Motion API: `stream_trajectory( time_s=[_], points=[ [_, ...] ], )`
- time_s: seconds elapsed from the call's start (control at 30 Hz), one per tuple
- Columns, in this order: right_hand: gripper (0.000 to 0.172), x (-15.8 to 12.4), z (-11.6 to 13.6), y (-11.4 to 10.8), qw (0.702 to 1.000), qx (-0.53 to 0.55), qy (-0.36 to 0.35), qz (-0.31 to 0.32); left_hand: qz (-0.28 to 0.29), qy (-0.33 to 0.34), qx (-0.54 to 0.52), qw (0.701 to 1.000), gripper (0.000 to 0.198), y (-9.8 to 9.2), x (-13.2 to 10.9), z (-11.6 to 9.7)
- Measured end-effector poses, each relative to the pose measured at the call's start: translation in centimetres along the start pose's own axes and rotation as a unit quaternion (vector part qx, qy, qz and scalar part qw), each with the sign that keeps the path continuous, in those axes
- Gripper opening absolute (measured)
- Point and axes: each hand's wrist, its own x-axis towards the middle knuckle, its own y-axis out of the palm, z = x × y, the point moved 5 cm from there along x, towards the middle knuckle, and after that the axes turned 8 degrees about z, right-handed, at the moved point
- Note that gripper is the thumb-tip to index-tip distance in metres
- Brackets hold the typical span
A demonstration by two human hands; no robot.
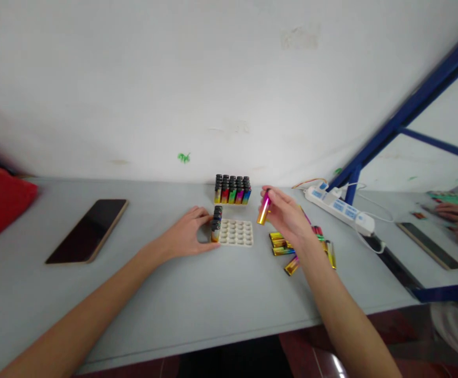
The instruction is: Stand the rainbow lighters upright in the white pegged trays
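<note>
Right hand (287, 218) pinches a gold-and-magenta lighter (264, 209) between thumb and fingertips, holding it tilted in the air just right of the white slotted tray (238, 233), above loose lighters (281, 244) lying on the grey table (173, 304). Left hand (187, 233) rests unclenched on the table, its fingers touching the tray's left end, where a few lighters stand upright.
</note>
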Motion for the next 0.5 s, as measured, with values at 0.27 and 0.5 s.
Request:
stream_trajectory(
  time_s=[0.27,0.5],
  points=[
    [0.063,0.8,-2.4,5.8,0.99,0.053,0.04,0.126,0.016,0.02,-0.012,1.0,0.054,1.0,0.1,-1.1],
    [0.068,-1.3,-3.9,5.8,0.986,0.018,0.092,0.135,0.002,0.026,-0.002,1.0,0.057,1.1,0.1,-1.0]
  ],
)
